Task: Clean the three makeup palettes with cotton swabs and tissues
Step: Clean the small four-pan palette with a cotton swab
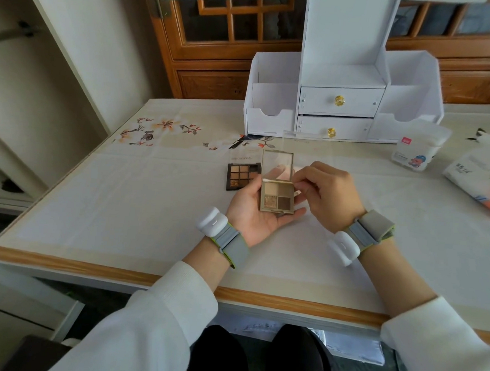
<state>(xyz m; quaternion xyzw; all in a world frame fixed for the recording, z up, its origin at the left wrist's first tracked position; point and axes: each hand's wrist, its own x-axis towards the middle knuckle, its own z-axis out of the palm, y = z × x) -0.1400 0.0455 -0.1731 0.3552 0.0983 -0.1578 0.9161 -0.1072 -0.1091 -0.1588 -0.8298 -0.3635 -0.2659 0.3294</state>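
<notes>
A small four-pan palette (pixel 277 197) with its clear lid raised lies in the palm of my left hand (pixel 257 214), whose fingers curl up under it. My right hand (pixel 328 194) pinches a cotton swab (pixel 278 181) that lies across the palette's hinge edge, its tip at the left. A dark nine-pan palette (pixel 242 176) lies open on the table just left of my left hand. Behind my hands a third clear-lidded palette (pixel 303 144) stands open, mostly hidden.
A white desk organiser (pixel 340 105) with two drawers stands at the back of the table (pixel 122 206). A bag of cotton swabs (pixel 418 150) and a pack of tissues (pixel 479 176) lie at the right. The wooden front edge runs below my wrists.
</notes>
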